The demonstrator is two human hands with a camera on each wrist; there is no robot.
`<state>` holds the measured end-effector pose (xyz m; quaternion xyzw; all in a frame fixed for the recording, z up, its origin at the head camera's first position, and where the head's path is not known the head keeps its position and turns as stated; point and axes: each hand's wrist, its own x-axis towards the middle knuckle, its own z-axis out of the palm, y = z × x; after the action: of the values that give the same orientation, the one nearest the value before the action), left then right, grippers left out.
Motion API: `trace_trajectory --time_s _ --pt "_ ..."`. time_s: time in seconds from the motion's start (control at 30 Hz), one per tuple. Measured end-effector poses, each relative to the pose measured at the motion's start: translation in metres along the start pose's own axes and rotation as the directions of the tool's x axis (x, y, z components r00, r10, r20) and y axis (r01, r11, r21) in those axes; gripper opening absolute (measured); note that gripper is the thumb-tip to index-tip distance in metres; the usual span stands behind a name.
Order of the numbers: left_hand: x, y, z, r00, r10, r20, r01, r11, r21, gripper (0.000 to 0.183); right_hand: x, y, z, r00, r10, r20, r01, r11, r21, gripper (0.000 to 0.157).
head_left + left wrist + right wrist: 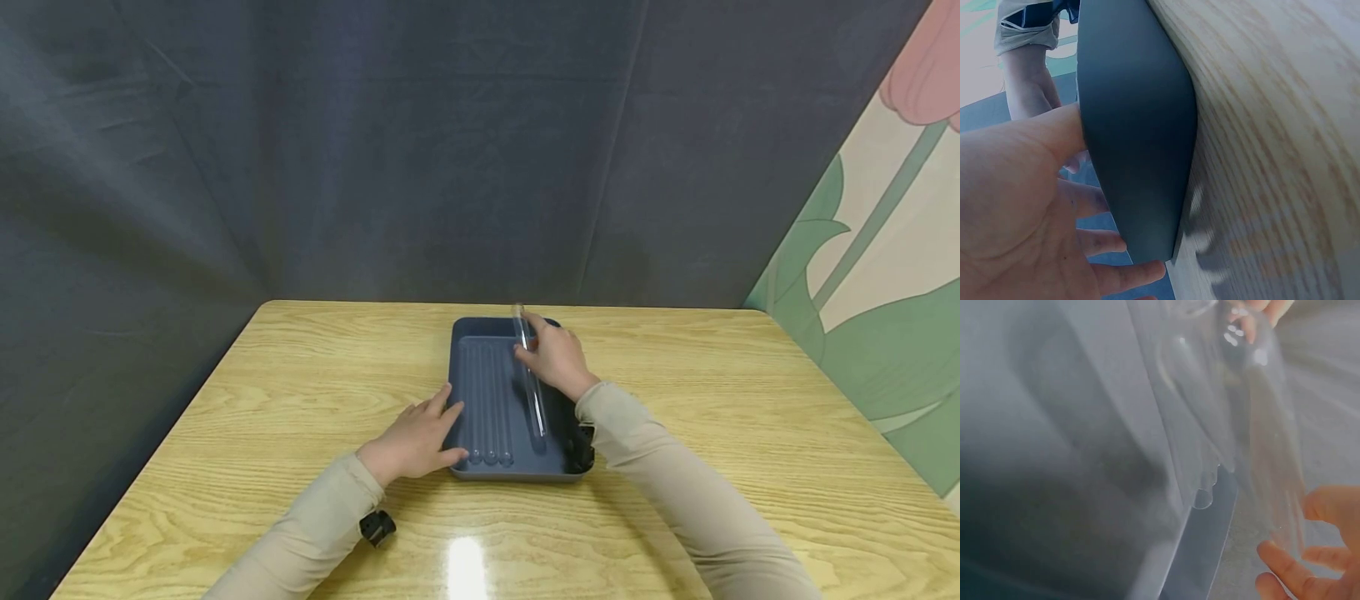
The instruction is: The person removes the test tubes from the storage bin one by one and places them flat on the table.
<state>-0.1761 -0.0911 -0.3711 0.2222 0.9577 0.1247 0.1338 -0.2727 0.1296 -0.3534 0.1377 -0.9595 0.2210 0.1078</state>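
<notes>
A clear glass test tube [534, 404] is tilted over the right part of a dark blue-grey rectangular tray [517, 477]. My right hand [558, 358] pinches it near its upper end; in the right wrist view the thumb and fingertips [1282, 559] meet the tube [1266, 437]. Three more clear test tubes [491, 408] lie side by side lengthwise in the tray's left half, rounded ends toward me. At the tray's left wall, my left hand [416, 442] rests with spread fingers. The left wrist view shows that hand [1022, 206] against the tray's outer side [1141, 125].
The tray stands on a light wood-grain table [315, 392], near its far edge. Behind it hangs a dark blue cloth [450, 167]. At the right is a wall with a painted flower [892, 208]. A black wrist device [377, 527] sits under the left sleeve.
</notes>
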Motion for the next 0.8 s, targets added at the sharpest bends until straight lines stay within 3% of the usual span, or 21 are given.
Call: trace_trajectory --time_s 0.27,0.8 --pt "0.0 0.0 0.0 1.0 0.007 -0.002 -0.007 1.0 -0.01 0.069 0.001 0.001 -0.007 1.0 -0.008 -0.026 0.009 1.0 0.028 0.058" --pt "0.0 0.0 0.0 1.0 0.007 0.003 -0.007 1.0 -0.01 0.069 0.0 0.004 -0.014 0.999 0.035 0.011 -0.036 0.997 0.075 0.06"
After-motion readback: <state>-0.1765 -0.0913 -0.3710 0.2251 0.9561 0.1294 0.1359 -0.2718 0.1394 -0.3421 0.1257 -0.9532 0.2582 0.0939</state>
